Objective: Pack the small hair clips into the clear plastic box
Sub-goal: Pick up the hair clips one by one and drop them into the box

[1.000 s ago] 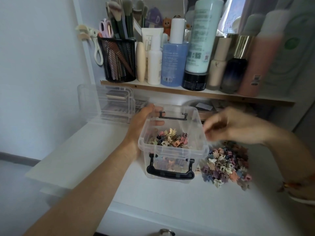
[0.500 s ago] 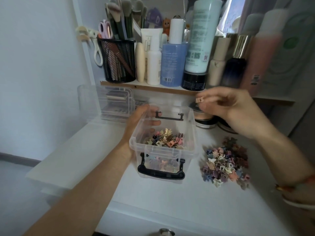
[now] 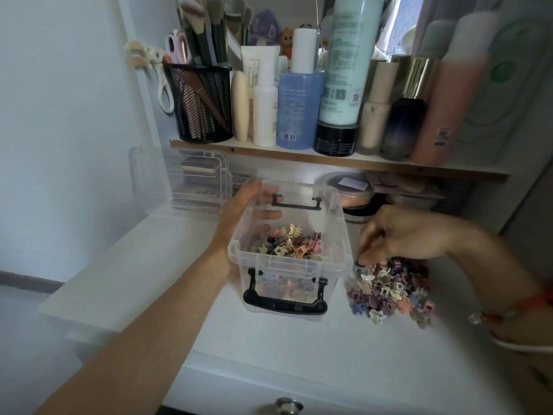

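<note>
The left hand (image 3: 239, 211) grips the clear plastic box (image 3: 284, 269) at its 10 o'clock corner, thumb over the rim and the other fingers showing through the wall, so it looks steadied. A layer of packed hair clips (image 3: 290, 244) lies on the box floor. At 3 o'clock from the box, just beside it on the white worktop (image 3: 269, 339), sits the loose pile of small hair clips (image 3: 392, 290). The right hand (image 3: 404, 235), by far the nearer one, dips into the pile's 10 o'clock edge, fingers (image 3: 366, 253) curled and bunched at the tips. Blur hides whether they pinch a clip. From those fingers the open box mouth lies at 9 o'clock, probably a short carry over the rim.
</note>
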### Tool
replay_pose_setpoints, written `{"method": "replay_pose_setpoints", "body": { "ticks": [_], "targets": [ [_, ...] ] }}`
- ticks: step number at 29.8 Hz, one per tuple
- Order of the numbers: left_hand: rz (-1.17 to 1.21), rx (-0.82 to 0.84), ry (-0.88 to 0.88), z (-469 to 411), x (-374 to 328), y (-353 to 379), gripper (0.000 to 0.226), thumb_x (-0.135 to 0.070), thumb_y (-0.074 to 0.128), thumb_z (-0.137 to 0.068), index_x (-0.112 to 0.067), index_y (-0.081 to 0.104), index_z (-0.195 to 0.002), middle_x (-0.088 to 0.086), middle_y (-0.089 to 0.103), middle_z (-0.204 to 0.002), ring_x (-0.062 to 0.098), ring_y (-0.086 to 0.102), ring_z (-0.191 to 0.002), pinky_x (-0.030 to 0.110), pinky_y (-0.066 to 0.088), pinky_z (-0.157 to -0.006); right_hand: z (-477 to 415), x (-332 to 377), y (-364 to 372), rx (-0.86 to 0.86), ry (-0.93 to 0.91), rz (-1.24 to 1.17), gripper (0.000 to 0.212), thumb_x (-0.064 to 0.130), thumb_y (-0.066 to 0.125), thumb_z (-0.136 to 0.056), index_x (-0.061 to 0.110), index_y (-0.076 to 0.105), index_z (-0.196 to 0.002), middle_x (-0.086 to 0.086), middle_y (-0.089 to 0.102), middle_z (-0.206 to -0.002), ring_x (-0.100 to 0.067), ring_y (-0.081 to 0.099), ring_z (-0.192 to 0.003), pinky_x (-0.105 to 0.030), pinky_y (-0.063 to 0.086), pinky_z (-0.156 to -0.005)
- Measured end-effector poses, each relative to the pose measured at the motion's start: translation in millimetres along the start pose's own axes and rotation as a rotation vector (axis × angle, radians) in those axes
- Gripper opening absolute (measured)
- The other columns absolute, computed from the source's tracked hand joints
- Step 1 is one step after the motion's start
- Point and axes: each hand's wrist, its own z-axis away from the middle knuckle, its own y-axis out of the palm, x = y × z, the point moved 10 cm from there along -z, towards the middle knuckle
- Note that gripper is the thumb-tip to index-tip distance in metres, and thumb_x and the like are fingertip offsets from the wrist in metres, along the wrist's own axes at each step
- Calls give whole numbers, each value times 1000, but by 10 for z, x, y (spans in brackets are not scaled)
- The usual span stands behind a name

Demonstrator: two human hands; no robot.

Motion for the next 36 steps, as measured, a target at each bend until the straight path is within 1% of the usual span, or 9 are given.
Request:
{"method": "replay_pose_setpoints", "body": {
  "ticks": [3,5,9,12,17,22,27,33,36],
  "targets": [
    [8,-9,-6,8,9,-11,29,-34,44,-91,-15,64,-82,-3,65,-72,10,60,-63,24,43,-59,-5,62,-92,-74,-53,-60,14,21,71,-75,29,67,-65,10,70,-70,5,58,-60,-17,42,-68],
    [12,-2,-4,12,2,1,29,-34,44,-91,-15,64,-83,-2,65,-75,11,59,-66,25,42,-60,51,165,-365,-308,-153,-276,10,15,70,-76,25,70,-72,13,68,-72,9,57,-61,-13,42,-69],
    [-11,2,3,12,-7,21,30,-35,42,-92,-15,63,-84,-3,64,-74,10,60,-64,24,44,-58,300,431,-689,-620,-388,-653,11,8,67,-74,19,69,-76,6,68,-62,-5,59,-61,-14,47,-65],
    [-22,10,-13,16,1,40,31,-36,42,-92,-15,63,-84,-2,64,-76,8,61,-61,23,45,-57,280,566,-590,-591,-410,-566,17,11,68,-75,24,68,-87,-5,72,-79,-27,56,-69,-32,48,-69],
    [-23,16,-20,25,5,48,30,-36,42,-92,-15,63,-85,-2,64,-78,8,61,-61,22,46,-57,223,225,-687,-600,-243,-525,16,9,66,-79,24,63,-83,2,63,-83,-6,56,-71,-8,41,-73],
    [-29,22,-15,20,10,44,30,-36,42,-92,-16,63,-87,-1,64,-80,11,60,-65,23,47,-58,38,-39,-216,-133,0,-79,19,13,69,-77,30,64,-69,9,68,-78,-5,59,-76,-18,42,-72],
    [-26,37,-18,14,14,58,31,-37,41,-92,-15,62,-90,-1,63,-83,13,59,-70,24,47,-59,24,-63,-75,-22,28,-49,14,20,71,-76,30,67,-66,10,70,-69,-1,58,-69,-19,42,-71],
    [-25,38,-26,6,25,53,31,-37,41,-92,-14,62,-91,1,63,-84,12,59,-68,23,47,-58,-4,-11,-28,-24,-5,-2,14,15,68,-78,26,68,-69,2,72,-75,-5,60,-68,-25,48,-75],
    [-6,41,-14,12,25,58,31,-37,42,-91,-13,62,-92,1,63,-85,13,59,-71,23,47,-57,50,152,-401,-348,-142,-219,12,13,64,-81,22,69,-77,16,66,-73,3,58,-70,-9,43,-70]
  ]
}}
